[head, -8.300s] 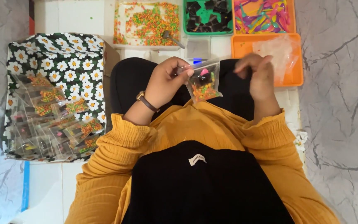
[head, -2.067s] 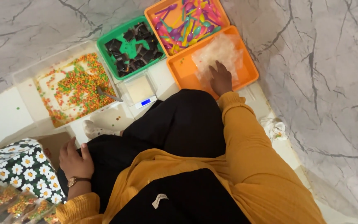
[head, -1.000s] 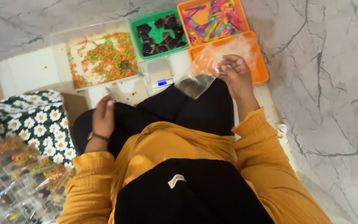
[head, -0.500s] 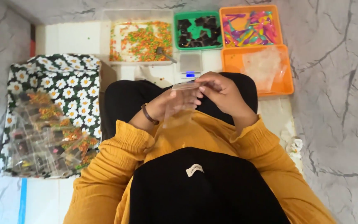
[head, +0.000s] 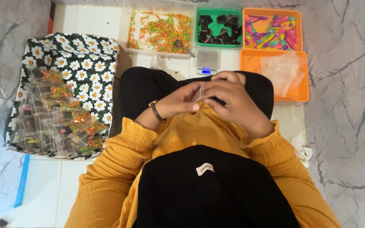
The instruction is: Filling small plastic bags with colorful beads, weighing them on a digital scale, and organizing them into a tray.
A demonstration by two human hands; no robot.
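Note:
My left hand (head: 180, 101) and my right hand (head: 231, 99) meet over my lap, both pinching the top of a small clear plastic bag (head: 191, 120) that hangs down against my yellow top. The bag looks empty. Straight ahead of the hands sits a small digital scale (head: 208, 61). An orange tray (head: 250, 63) holding more clear bags (head: 281, 71) lies just beyond my right hand.
A clear tray of orange and green candy (head: 161, 27) with a spoon (head: 183, 47), a green tray of dark pieces (head: 218, 29) and an orange tray of colourful sticks (head: 271, 31) line the far side. A daisy-print box of filled bags (head: 60, 109) stands at my left.
My right hand took a clear bag from the orange tray and brought it to my lap. My left hand came off my knee and joined it on the bag.

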